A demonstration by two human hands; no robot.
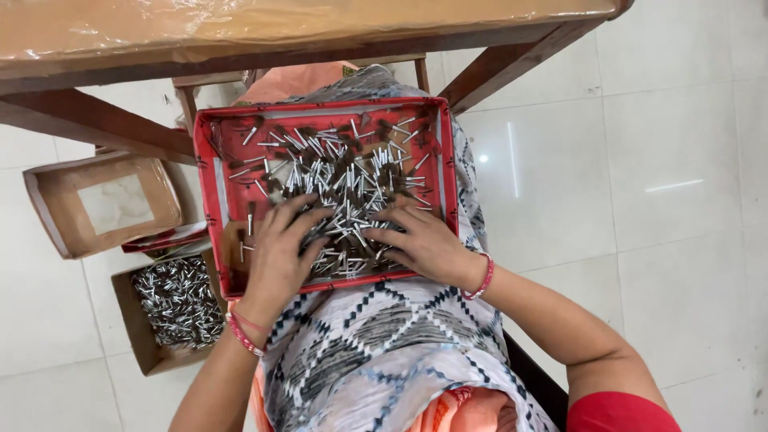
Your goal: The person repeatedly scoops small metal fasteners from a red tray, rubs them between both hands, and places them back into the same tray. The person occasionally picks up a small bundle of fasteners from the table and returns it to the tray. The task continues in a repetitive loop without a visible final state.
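Note:
A red rectangular tray (210, 200) rests on my lap, holding a heap of several small metal-tipped dark sticks (344, 172). My left hand (282, 248) lies palm down on the near left of the heap, fingers spread among the pieces. Palm down on the near right of the heap is my right hand (424, 240), its fingers spread and pointing left. Neither hand visibly grips a piece. Both wrists wear pink-red bangles.
A brown wooden table (240, 32) covered in plastic film stands ahead, its legs slanting on both sides. On the white tiled floor at left sit an open cardboard box (48, 216) with a pale bottom and another box (132, 324) full of silvery metal pieces.

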